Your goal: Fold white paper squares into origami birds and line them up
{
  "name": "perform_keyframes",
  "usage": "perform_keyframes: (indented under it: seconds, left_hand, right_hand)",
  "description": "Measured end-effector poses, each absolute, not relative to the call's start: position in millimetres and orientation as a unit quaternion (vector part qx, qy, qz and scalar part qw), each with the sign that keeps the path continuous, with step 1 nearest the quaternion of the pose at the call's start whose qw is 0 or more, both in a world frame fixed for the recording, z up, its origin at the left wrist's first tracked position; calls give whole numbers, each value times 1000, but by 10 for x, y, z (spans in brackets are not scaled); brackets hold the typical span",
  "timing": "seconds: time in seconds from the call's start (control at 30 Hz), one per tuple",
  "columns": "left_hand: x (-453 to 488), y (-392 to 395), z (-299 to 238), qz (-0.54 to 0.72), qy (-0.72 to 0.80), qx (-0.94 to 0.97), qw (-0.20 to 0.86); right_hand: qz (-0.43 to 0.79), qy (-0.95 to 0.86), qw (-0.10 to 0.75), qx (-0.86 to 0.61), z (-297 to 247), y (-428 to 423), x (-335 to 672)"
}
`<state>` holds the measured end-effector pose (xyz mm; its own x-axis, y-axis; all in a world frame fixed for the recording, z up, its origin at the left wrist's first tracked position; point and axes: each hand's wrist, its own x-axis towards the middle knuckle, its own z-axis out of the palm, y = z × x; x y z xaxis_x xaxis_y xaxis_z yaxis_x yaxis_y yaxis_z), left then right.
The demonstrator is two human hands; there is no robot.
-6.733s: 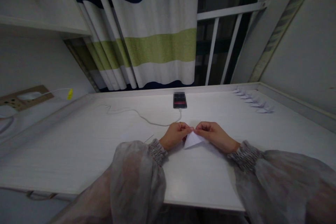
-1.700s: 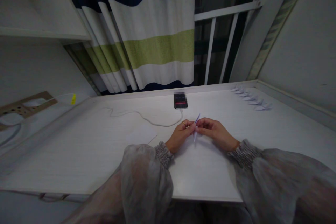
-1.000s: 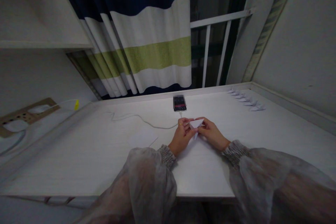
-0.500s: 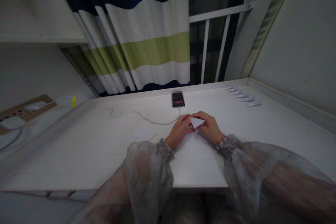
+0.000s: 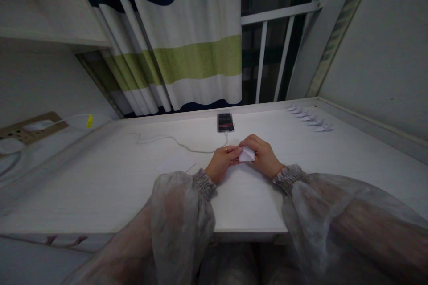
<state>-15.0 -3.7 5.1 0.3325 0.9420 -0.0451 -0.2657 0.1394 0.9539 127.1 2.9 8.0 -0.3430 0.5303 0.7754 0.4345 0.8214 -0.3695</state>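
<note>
Between my hands, just above the white desk, is a small folded piece of white paper (image 5: pixel 246 154), its creased face turned towards me. My left hand (image 5: pixel 221 161) pinches its left side, thumb and fingers together; a ring shows on one finger. My right hand (image 5: pixel 265 156) grips the right and upper edge, with fingers curled behind the paper. Some fingertips are hidden by the sheet. At the back right of the desk stands a row of several folded white paper figures (image 5: pixel 310 119) with pointed tips.
A phone (image 5: pixel 225 123) lies beyond my hands, with a white cable (image 5: pixel 180 144) running left from it. A thin dark stick-like thing (image 5: pixel 191 168) lies left of my left sleeve. A power strip (image 5: pixel 33 130) is at the far left. Curtains (image 5: pixel 197 60) hang behind the desk (image 5: pixel 100 187).
The paper has turned in my hands: its pointed, triangular outline is now a squatter shape with a flat lower edge. My left hand has shifted slightly left.
</note>
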Motion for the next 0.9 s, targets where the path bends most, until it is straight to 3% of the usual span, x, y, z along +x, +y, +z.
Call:
perform_keyframes:
  seconds: [0.67, 0.77, 0.9]
  left_hand:
    - [-161, -27, 64, 491, 369, 429, 662]
    - [-172, -16, 62, 505, 378, 411, 658]
    - [-187, 16, 41, 519, 394, 408, 639]
  right_hand:
    - [152, -830, 430, -322, 0, 69, 1318]
    - [225, -812, 427, -329, 2, 50, 1309]
    - [409, -738, 440, -307, 14, 44, 1325]
